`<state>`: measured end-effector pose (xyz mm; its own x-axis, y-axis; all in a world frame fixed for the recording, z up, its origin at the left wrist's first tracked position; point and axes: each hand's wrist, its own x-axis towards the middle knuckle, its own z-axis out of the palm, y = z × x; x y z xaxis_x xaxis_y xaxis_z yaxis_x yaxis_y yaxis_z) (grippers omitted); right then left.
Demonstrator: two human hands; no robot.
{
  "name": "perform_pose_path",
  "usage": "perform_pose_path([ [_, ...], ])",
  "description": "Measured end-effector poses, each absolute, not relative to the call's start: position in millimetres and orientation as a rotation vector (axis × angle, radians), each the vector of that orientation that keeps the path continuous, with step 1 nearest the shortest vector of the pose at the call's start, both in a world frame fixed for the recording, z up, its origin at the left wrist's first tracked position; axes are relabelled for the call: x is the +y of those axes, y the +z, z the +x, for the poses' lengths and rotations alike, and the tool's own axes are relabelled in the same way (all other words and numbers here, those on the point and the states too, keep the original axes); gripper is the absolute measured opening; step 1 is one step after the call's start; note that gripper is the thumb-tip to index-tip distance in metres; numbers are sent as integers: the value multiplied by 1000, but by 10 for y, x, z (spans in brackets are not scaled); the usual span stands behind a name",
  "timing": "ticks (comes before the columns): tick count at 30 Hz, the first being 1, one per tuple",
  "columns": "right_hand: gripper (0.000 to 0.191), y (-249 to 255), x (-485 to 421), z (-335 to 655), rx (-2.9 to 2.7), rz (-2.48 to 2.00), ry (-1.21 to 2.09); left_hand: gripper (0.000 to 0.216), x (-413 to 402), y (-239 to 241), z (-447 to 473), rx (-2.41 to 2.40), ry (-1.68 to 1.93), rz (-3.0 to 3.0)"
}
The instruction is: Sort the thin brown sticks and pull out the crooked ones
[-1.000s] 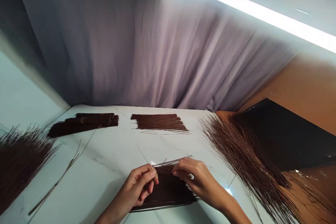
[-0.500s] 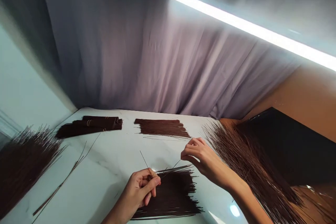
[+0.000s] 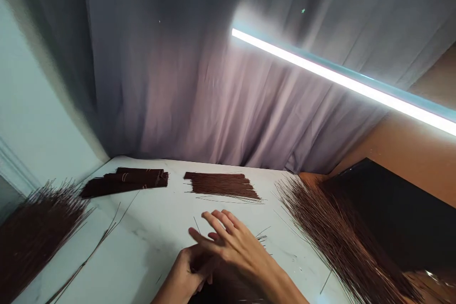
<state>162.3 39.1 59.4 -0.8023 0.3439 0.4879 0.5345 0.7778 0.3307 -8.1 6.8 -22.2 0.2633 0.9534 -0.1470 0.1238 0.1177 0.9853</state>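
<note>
My right hand crosses over my left hand, its fingers stretched out and apart, with nothing visible in them. Beneath it, my left hand is closed, its fingertips partly hidden. A thin dark-brown stick pokes up from behind the hands, in line with my left grip. Under both hands lies a dark pile of thin sticks, mostly covered. A few stick ends show past my right wrist.
Bound dark bundles and a flat row of sticks lie at the back of the white marbled table. Large heaps of sticks flank it at left and right. A black panel stands at right.
My right hand has moved left and down over my left hand, and its fingers have spread from a pinch. The view has tilted up slightly.
</note>
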Motion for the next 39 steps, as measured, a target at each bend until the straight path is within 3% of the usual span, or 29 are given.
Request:
perform_pose_path([
  [3, 15, 487, 498, 1723, -2573, -716, -703, 54, 52, -165, -94, 1149, 848, 1316],
  [7, 6, 395, 486, 1991, -2637, -856, -549, 45, 49, -43, -123, 1198, 850, 1296],
  [15, 21, 244, 445, 2021, -2567, -1007, -236, 43, 34, 42, -145, 1217, 853, 1315],
  [19, 34, 257, 415, 2193, -2234, -1183, -62, 48, 62, -1, -204, 1205, 819, 1242],
  [21, 48, 208, 343, 2284, -1843, -1352, 121, 50, 70, -16, -227, 1189, 804, 1233],
  [24, 54, 59, 192, 2275, -1329, -1476, 644, 52, 62, -28, -229, 1180, 811, 1252],
  [28, 64, -59, 48, 2040, -1121, -1305, 1382, 52, 16, -29, -183, 1195, 862, 1243],
  [33, 54, 19, 68, 1900, -1009, -1252, 1367, 52, -57, -26, -105, 1213, 880, 1252],
  [39, 57, -79, 57, 1954, -1070, -1282, 1315, 59, -75, -121, -53, 1285, 880, 1242],
])
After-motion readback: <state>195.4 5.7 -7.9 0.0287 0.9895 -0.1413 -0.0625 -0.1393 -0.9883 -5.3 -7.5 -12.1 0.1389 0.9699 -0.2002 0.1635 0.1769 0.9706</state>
